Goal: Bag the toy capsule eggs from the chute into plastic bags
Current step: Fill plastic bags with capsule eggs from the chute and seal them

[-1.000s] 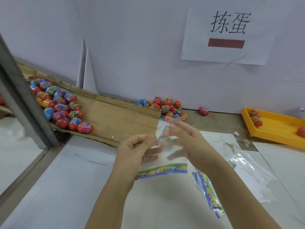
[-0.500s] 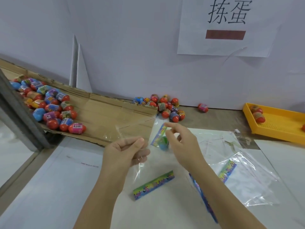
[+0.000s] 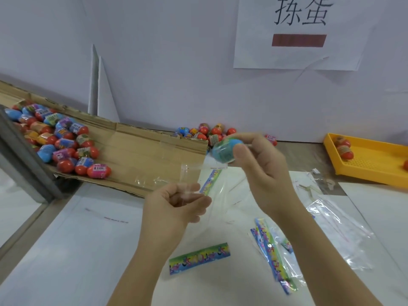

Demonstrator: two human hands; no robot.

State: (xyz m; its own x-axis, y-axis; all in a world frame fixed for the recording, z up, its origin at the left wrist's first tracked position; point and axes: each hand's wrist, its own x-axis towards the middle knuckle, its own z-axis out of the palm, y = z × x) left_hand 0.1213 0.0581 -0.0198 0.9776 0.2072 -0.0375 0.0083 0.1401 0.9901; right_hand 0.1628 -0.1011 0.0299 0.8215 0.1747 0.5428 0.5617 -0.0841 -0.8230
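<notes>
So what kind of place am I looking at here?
Probably a hand-packing station in a small factory or workshop. There is a cardboard chute piled with toy capsule eggs, loose clear plastic bags with printed header strips on the white table, and a yellow sorting tray holding a few more.
</notes>
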